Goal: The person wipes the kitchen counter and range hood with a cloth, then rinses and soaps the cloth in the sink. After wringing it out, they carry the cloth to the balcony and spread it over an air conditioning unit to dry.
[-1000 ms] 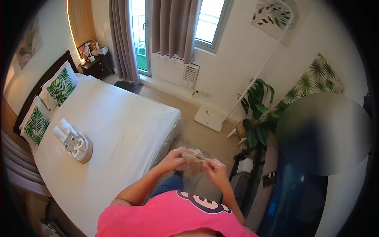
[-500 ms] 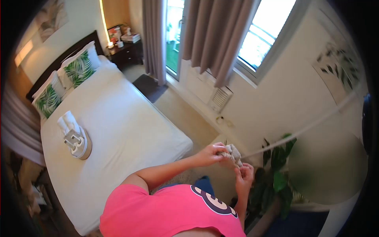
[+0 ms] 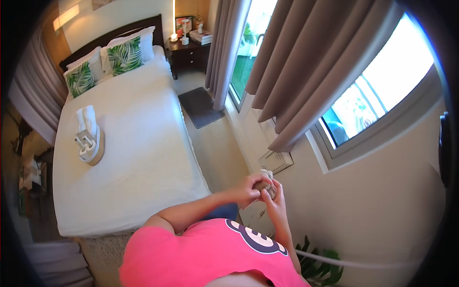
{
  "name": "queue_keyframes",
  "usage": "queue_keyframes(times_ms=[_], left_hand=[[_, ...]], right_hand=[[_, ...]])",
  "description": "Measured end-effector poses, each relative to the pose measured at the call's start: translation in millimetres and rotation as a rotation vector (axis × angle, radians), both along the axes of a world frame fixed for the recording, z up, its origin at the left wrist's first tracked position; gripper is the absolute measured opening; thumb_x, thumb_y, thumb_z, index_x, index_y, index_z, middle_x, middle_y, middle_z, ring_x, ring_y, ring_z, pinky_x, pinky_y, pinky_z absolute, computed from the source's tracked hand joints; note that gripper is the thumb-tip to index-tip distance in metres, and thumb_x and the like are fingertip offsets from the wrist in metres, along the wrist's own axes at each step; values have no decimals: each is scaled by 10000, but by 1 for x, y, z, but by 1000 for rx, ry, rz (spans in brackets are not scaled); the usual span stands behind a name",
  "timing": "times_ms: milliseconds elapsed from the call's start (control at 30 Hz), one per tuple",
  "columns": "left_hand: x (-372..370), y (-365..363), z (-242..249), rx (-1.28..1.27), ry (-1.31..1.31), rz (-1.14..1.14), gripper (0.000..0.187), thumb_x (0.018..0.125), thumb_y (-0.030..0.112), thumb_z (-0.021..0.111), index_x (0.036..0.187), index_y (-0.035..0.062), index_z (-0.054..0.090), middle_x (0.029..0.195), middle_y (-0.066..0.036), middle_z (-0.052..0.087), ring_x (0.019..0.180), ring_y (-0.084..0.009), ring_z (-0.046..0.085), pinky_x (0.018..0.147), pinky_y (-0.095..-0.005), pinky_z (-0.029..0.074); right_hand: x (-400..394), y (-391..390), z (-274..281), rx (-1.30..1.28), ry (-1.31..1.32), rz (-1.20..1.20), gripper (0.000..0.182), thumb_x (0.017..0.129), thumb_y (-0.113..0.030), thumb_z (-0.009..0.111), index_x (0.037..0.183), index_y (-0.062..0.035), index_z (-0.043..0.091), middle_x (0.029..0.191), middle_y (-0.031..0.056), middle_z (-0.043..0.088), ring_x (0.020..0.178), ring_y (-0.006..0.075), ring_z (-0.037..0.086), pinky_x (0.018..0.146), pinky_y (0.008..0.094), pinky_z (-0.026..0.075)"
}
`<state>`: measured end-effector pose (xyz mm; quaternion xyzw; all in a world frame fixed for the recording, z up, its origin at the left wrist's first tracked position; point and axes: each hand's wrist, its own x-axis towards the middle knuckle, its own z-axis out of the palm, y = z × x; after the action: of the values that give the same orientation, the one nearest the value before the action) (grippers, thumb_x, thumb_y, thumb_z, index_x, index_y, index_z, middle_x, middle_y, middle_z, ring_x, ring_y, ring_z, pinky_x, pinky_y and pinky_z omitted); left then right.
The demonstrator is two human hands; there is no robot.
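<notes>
Both hands are together in front of the pink shirt, right of the bed. Between them is a small, crumpled, whitish-grey cloth [image 3: 267, 175]. My left hand [image 3: 251, 189] has its fingers closed on the cloth from the left side. My right hand [image 3: 274, 201] grips the same cloth from below and the right, its fingers bent round it. Part of the cloth is hidden by the fingers.
A white-covered bed [image 3: 129, 138] with leaf-print pillows holds a basket [image 3: 98, 152] with rolled towels. Beyond are a dark nightstand [image 3: 189, 56] and a floor mat [image 3: 201, 107]. Curtains [image 3: 320, 62] hang by the window; a plant [image 3: 325, 268] stands low at the right.
The view has swung, so the bed and curtains appear shifted and the plant is lower. My hands have come closer together, and the cloth is bunched more tightly between them.
</notes>
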<state>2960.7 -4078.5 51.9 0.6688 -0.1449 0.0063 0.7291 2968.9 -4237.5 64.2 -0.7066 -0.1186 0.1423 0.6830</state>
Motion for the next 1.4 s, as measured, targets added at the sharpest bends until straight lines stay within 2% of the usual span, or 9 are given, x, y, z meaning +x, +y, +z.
queue_keyframes(times_ms=[67, 267, 500, 633, 733, 900, 1000, 1200, 1400], left_hand=[[18, 22, 6, -258, 195, 106, 406, 703, 10, 580, 1106, 58, 553, 1115, -81, 515, 1041, -177, 492, 935, -311, 362], [89, 102, -6, 134, 166, 593, 457, 715, 18, 557, 1170, 60, 527, 1099, -107, 531, 992, -181, 522, 880, -289, 403], [208, 247, -26, 445, 97, 818, 216, 705, 139, 590, 885, 21, 601, 931, -144, 562, 842, -257, 559, 731, -311, 436], [280, 312, 8, 244, 376, 552, 242, 730, 180, 575, 900, 8, 569, 924, -125, 548, 813, -210, 544, 721, -295, 427], [332, 344, 36, 249, 172, 365, 252, 731, 177, 581, 923, 13, 570, 914, -121, 552, 825, -205, 545, 744, -289, 425], [431, 408, 56, 405, -136, 348, 242, 815, 103, 552, 1041, 16, 567, 935, -40, 529, 887, -136, 524, 802, -258, 436], [519, 443, 48, 192, 142, 348, 249, 847, 131, 532, 1074, 32, 559, 975, -43, 545, 891, -127, 529, 792, -287, 464], [731, 489, 19, 254, 360, 47, 364, 882, 201, 507, 1213, 59, 453, 1049, -87, 523, 899, -143, 538, 740, -310, 490], [871, 558, -24, -65, 413, 345, 618, 848, 142, 543, 1359, 139, 195, 1167, -134, 429, 908, -187, 521, 706, -361, 518]], right_hand=[[42, 16, 9, -39, 65, 152, 313, 902, -161, 514, 1170, -16, 442, 952, 58, 568, 832, 106, 544, 702, 240, 475], [145, 84, 2, 26, -25, 151, 210, 929, -182, 465, 1053, -19, 515, 909, 25, 558, 828, 72, 510, 737, 221, 431], [285, 205, 0, -112, -12, 174, 223, 904, -228, 513, 1022, -39, 524, 905, 21, 544, 840, 79, 484, 765, 231, 403], [361, 296, 8, 20, 9, 365, 388, 820, -207, 632, 1142, -55, 477, 990, 65, 544, 908, 143, 530, 804, 290, 428], [404, 356, 6, -88, -354, 467, 537, 742, -148, 687, 1207, -64, 431, 1068, 108, 533, 986, 214, 544, 840, 321, 430], [521, 404, -1, -270, -413, 197, 344, 718, -26, 555, 1056, -5, 494, 1016, 139, 540, 932, 259, 537, 818, 316, 421], [604, 423, -3, 170, -146, -149, 303, 745, -44, 516, 1039, 21, 483, 961, 156, 544, 885, 276, 531, 809, 305, 416], [783, 470, -34, -117, -390, -680, 391, 799, -131, 543, 1128, 58, 447, 1097, 215, 528, 1008, 309, 524, 836, 342, 414], [817, 492, -22, -127, -108, -582, 315, 872, -276, 536, 949, 27, 579, 898, 108, 606, 837, 174, 555, 743, 316, 425]])
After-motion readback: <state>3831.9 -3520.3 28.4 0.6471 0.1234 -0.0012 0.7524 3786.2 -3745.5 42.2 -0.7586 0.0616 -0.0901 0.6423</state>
